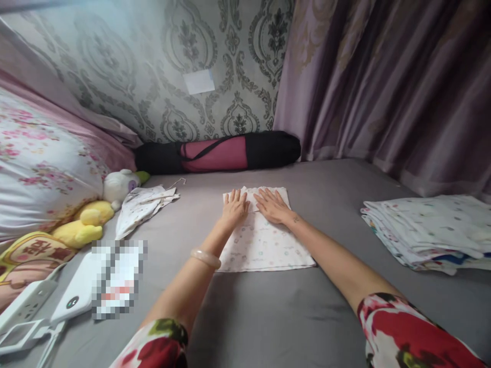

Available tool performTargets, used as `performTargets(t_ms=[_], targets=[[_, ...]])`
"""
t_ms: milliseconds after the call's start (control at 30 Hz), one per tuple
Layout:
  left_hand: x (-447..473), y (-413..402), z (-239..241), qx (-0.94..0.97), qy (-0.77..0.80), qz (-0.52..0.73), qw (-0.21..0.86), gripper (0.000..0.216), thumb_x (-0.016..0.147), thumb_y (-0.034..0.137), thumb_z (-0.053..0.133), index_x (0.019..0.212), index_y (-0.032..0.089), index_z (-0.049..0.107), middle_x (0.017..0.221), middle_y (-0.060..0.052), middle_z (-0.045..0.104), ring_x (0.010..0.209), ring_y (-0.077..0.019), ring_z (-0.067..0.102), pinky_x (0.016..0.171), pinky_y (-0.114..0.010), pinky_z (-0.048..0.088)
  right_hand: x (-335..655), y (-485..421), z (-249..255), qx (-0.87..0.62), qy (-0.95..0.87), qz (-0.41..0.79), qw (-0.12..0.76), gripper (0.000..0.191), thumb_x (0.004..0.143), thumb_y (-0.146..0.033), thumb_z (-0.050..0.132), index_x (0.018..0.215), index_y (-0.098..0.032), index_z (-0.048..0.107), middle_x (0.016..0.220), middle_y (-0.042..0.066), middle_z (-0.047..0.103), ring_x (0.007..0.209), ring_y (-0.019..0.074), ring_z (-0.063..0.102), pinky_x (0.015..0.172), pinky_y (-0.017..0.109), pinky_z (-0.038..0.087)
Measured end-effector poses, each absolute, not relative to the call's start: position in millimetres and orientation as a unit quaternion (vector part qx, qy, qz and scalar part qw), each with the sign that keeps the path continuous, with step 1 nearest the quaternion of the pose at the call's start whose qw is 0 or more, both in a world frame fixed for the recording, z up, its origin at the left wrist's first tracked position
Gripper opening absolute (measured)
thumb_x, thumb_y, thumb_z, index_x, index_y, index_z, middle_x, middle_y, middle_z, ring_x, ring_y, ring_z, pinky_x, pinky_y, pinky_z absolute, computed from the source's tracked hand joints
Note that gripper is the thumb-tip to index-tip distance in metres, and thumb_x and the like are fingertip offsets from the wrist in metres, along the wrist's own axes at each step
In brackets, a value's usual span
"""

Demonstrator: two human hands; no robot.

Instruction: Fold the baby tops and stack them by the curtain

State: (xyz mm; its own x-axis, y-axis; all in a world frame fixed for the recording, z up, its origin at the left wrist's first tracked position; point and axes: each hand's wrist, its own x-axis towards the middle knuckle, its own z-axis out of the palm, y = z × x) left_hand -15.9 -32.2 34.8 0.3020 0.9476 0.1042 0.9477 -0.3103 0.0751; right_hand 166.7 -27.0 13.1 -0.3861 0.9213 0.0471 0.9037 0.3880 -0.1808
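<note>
A folded white printed cloth (264,245) lies flat on the grey bed sheet (276,317) in front of me. My left hand (235,207) rests palm down on the cloth's far left part, fingers stretched out. My right hand (272,204) lies flat beside it on the far right part, fingers spread. Both hands press on the cloth and hold nothing. A pale bangle (205,258) sits on my left wrist.
A stack of folded printed cloths (425,230) lies at the right. A crumpled cloth on a hanger (143,204) lies at the left, near plush toys (90,222) and a floral pillow (38,163). A black and pink rolled bag (218,152) lies against the wall. A power strip (23,306) sits bottom left.
</note>
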Motion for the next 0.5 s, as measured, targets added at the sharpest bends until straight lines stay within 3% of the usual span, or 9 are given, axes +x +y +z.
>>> performTargets(t_ms=[233, 400, 500], targets=[[-9, -11, -3, -0.816, -0.572, -0.078, 0.018, 0.055, 0.101, 0.041, 0.021, 0.148, 0.018, 0.037, 0.154, -0.011, 0.036, 0.144, -0.0319, 0.026, 0.116, -0.053, 0.022, 155, -23, 8, -0.553, -0.828, 0.056, 0.065, 0.057, 0.1, -0.041, 0.019, 0.152, -0.022, 0.031, 0.159, 0.007, 0.025, 0.147, 0.0294, 0.017, 0.117, 0.056, 0.008], [-10, -8, 3, -0.819, -0.57, -0.064, 0.008, 0.053, 0.1, 0.041, 0.025, 0.146, 0.019, 0.039, 0.151, -0.013, 0.042, 0.139, -0.0323, 0.035, 0.111, -0.053, 0.03, 159, -17, 15, -0.554, -0.823, 0.113, 0.049, 0.059, 0.099, -0.044, 0.017, 0.153, -0.023, 0.03, 0.16, 0.005, 0.023, 0.148, 0.028, 0.013, 0.117, 0.055, 0.007], [-10, -1, 8, -0.835, -0.546, -0.064, 0.028, 0.052, 0.1, 0.042, 0.026, 0.141, 0.017, 0.046, 0.147, -0.013, 0.046, 0.137, -0.0313, 0.039, 0.111, -0.052, 0.03, 162, -14, 19, -0.565, -0.813, 0.13, 0.063, 0.061, 0.099, -0.043, 0.015, 0.153, -0.018, 0.029, 0.16, 0.007, 0.023, 0.148, 0.024, 0.016, 0.119, 0.05, 0.009]])
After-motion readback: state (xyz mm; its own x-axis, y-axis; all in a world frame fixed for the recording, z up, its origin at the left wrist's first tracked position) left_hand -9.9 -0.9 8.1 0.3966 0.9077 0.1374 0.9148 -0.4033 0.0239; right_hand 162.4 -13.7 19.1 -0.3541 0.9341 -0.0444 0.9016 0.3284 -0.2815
